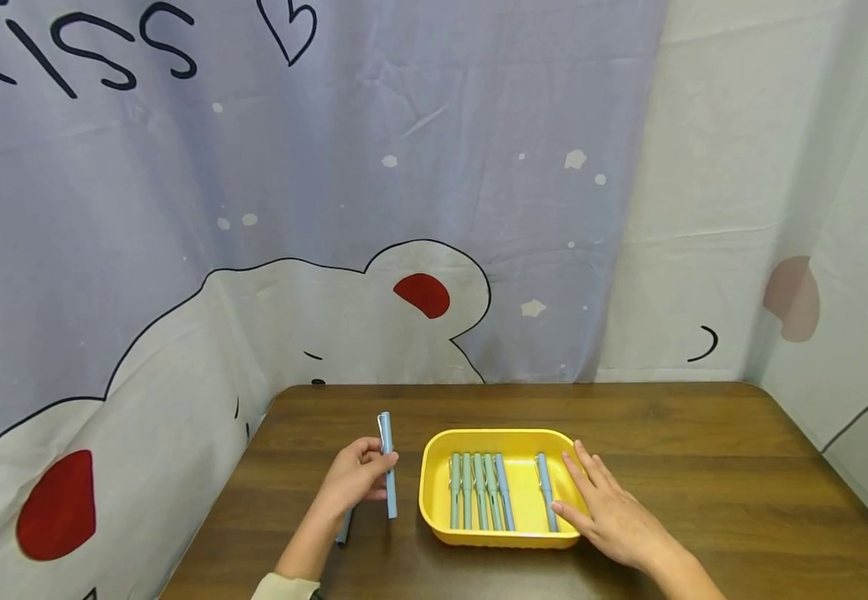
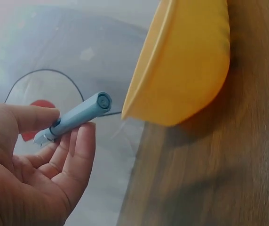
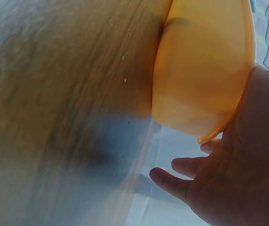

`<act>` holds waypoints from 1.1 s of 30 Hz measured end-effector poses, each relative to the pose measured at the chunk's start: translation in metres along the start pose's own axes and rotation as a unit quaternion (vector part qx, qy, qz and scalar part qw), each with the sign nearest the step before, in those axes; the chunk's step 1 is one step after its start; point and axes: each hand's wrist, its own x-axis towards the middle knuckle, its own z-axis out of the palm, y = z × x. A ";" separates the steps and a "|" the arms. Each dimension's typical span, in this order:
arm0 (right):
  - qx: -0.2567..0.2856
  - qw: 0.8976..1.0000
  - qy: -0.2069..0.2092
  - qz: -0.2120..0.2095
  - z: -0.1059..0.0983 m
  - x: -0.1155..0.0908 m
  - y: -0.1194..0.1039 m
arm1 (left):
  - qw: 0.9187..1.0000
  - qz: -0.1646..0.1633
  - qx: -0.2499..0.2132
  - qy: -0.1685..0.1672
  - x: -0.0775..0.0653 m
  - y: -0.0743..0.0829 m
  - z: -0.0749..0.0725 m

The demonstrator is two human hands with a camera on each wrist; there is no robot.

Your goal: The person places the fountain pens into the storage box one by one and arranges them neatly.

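A light blue pen (image 1: 388,467) with a metal clip stands nearly upright in my left hand (image 1: 358,477), pinched between thumb and fingers. In the left wrist view the end of this pen (image 2: 85,112) points toward the yellow tray (image 2: 191,70). My right hand (image 1: 617,512) rests on the right rim of the tray (image 1: 504,540), its fingers fairly straight and its thumb over the inside. Within the tray, several green pens (image 1: 467,492) lie side by side with a blue pen (image 1: 504,492) next to them. Another blue pen (image 1: 546,492) lies apart, near my right thumb.
A dark blue pen (image 1: 344,528) lies on the wooden table (image 1: 666,425), partly hidden by my left hand and wrist. Behind the table hangs a printed curtain (image 1: 328,183), and more cloth (image 1: 854,333) hangs along the right side.
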 end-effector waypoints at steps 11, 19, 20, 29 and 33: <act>0.004 1.000 -0.001 0.000 -0.003 0.000 -0.001 | 0.999 0.020 -0.018 -0.043 0.000 0.010 0.025; 0.010 1.000 -0.003 0.002 -0.002 0.000 -0.001 | 0.997 0.032 -0.028 -0.070 0.003 0.015 0.044; 0.010 1.000 -0.002 0.001 -0.002 0.000 -0.001 | 0.996 0.034 -0.028 -0.073 0.004 0.015 0.046; 0.017 1.000 -0.009 0.004 -0.003 -0.001 -0.001 | 0.994 0.043 -0.040 -0.088 0.008 0.015 0.067; 0.019 1.000 -0.011 0.002 -0.002 0.000 0.000 | 0.994 0.042 -0.047 -0.088 0.009 0.015 0.077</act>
